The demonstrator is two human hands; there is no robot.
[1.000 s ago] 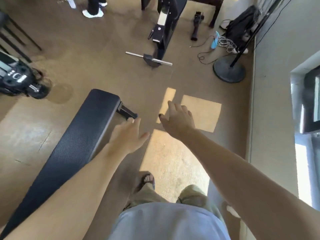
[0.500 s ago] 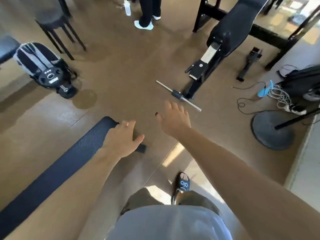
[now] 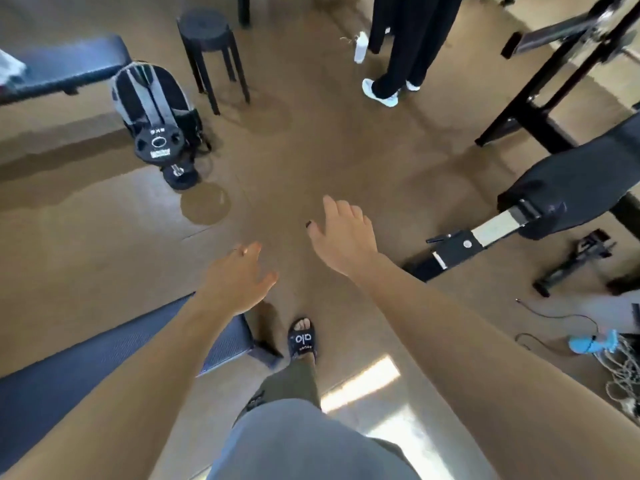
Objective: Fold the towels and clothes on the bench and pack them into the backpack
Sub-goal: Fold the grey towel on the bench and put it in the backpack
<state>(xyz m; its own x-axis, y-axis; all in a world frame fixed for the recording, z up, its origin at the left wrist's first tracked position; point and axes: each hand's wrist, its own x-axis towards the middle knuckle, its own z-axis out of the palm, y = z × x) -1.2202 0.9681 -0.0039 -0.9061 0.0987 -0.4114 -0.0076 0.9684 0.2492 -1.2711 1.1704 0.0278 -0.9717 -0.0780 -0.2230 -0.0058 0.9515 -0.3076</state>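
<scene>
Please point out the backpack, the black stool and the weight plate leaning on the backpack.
backpack (image 3: 149, 95): head view, on its grey and black striped front.
black stool (image 3: 204, 26): head view, on its round seat.
weight plate (image 3: 158, 144): head view, on its flat face.

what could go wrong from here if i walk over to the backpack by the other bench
1. The dumbbell leans against the backpack, so your sandalled foot could stub on it, or it may roll when you lift the bag.
2. The near bench ends right beside your leg; you might clip its frame while stepping off.
3. Both your left hand and right hand are empty, so nothing is folded or carried yet; only pale cloth shows on the far bench.
</scene>
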